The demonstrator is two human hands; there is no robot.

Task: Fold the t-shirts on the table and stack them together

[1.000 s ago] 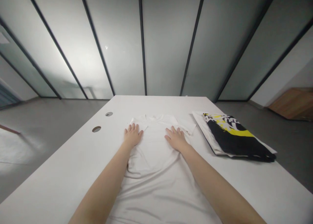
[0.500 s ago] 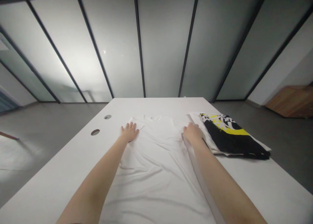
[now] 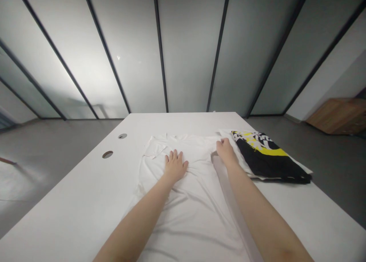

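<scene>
A white T-shirt point(image 3: 197, 201) lies spread over the white table, its neckline towards the far end and wrinkles running across its body. My left hand point(image 3: 175, 166) rests flat on the shirt's upper middle, fingers spread. At the shirt's right sleeve, my right hand point(image 3: 225, 149) is closed, pinching the sleeve's fabric. Just right of that hand sits a stack of folded clothes point(image 3: 265, 155), with a black, yellow and white printed garment on top and white cloth beneath.
The white table point(image 3: 71, 205) has two round holes point(image 3: 108, 154) near its left edge. Frosted glass panels point(image 3: 185, 56) with dark frames stand beyond it. A wooden piece of furniture point(image 3: 337, 115) is on the grey floor at the right.
My left hand has slid right, from the shirt's left sleeve to its upper middle. My right hand has closed on the right sleeve and moved slightly away from me.
</scene>
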